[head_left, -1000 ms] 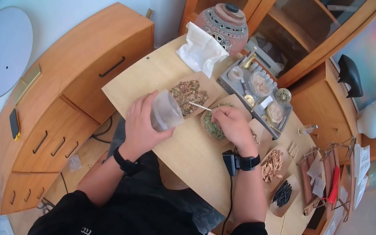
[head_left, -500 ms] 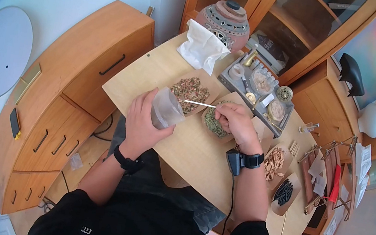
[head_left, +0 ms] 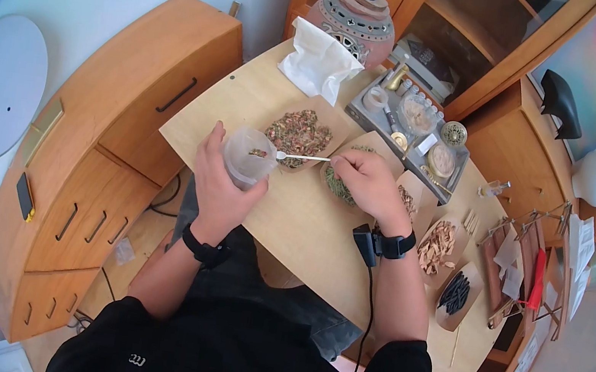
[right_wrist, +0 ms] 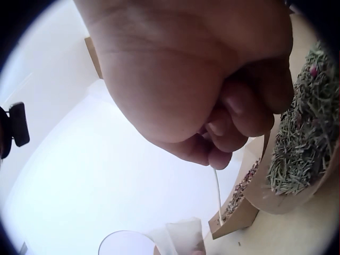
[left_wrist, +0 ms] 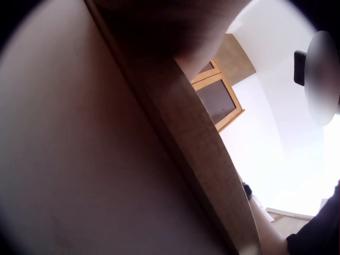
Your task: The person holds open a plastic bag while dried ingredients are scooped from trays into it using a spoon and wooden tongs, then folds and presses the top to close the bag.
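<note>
My left hand grips a translucent cup, its mouth tilted toward me. Between the fingertips of my right hand a thin white spoon is pinched, and its head lies at the cup's rim. Some reddish-green bits show inside the cup mouth. Just beyond is a paper tray of mixed dried pieces. Below the right hand is green dried herb. The right wrist view shows curled fingers on the spoon stem beside the herb. In the left wrist view the cup is out of sight.
A grey box of jars and small tools stands behind the trays. White cloth lies near a patterned urn. To the right are trays with wood chips and black sticks, and a wooden rack.
The spoon has moved left from over the mixed dried pieces to the cup's rim. My left hand has shifted slightly left, turning the cup's mouth more upward. The head view has shifted slightly.
</note>
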